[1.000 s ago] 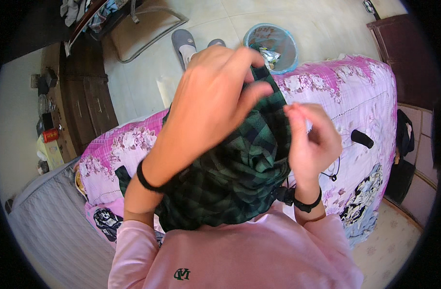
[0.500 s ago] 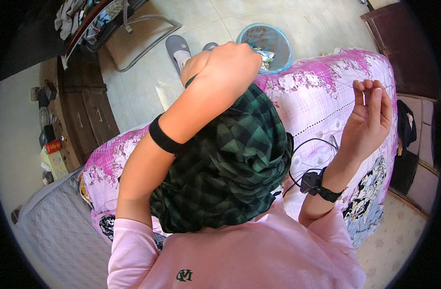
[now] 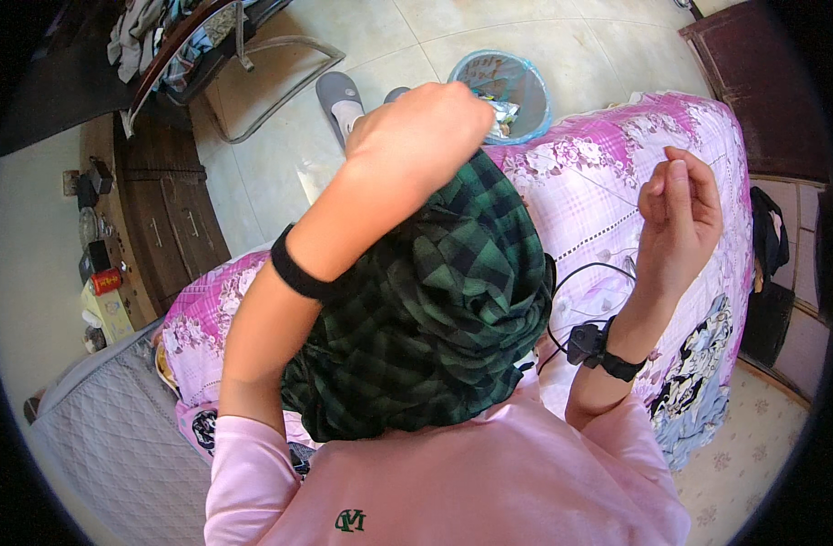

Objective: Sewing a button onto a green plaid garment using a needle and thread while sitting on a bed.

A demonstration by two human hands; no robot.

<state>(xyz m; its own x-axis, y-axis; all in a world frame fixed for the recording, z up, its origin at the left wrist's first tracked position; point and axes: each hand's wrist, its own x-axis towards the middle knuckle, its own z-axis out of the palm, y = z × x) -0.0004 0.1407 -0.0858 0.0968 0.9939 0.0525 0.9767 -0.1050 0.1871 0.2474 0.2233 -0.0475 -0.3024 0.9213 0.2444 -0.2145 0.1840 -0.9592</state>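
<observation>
Bedspread: pink, white and purple with flowers, it spreads on both sides of you (image 3: 576, 214).
Plaid cloth: your green-and-black checked fabric (image 3: 476, 273) is soft, thickly bunched and creased; it lies against the front of your pink shirt (image 3: 471, 482), between your forearms. Its long axis slants from lower left, by your shirt, to upper right, where the narrower end points away from you under your left hand.
Bin: beyond the cloth, your round, blue-lined bin (image 3: 532, 91) holds crumpled, shiny wrappers (image 3: 505, 116).
Left hand: back up at the cloth's far end (image 3: 423, 132); its fingertips are hidden, so you cannot tell their grip.
Right hand: raised over the bedspread, well apart from the cloth (image 3: 680, 205), fingers curled and closed on a thread.
Thread: fine and pale, it runs from your right fingers toward the left hand (image 3: 599, 185).
</observation>
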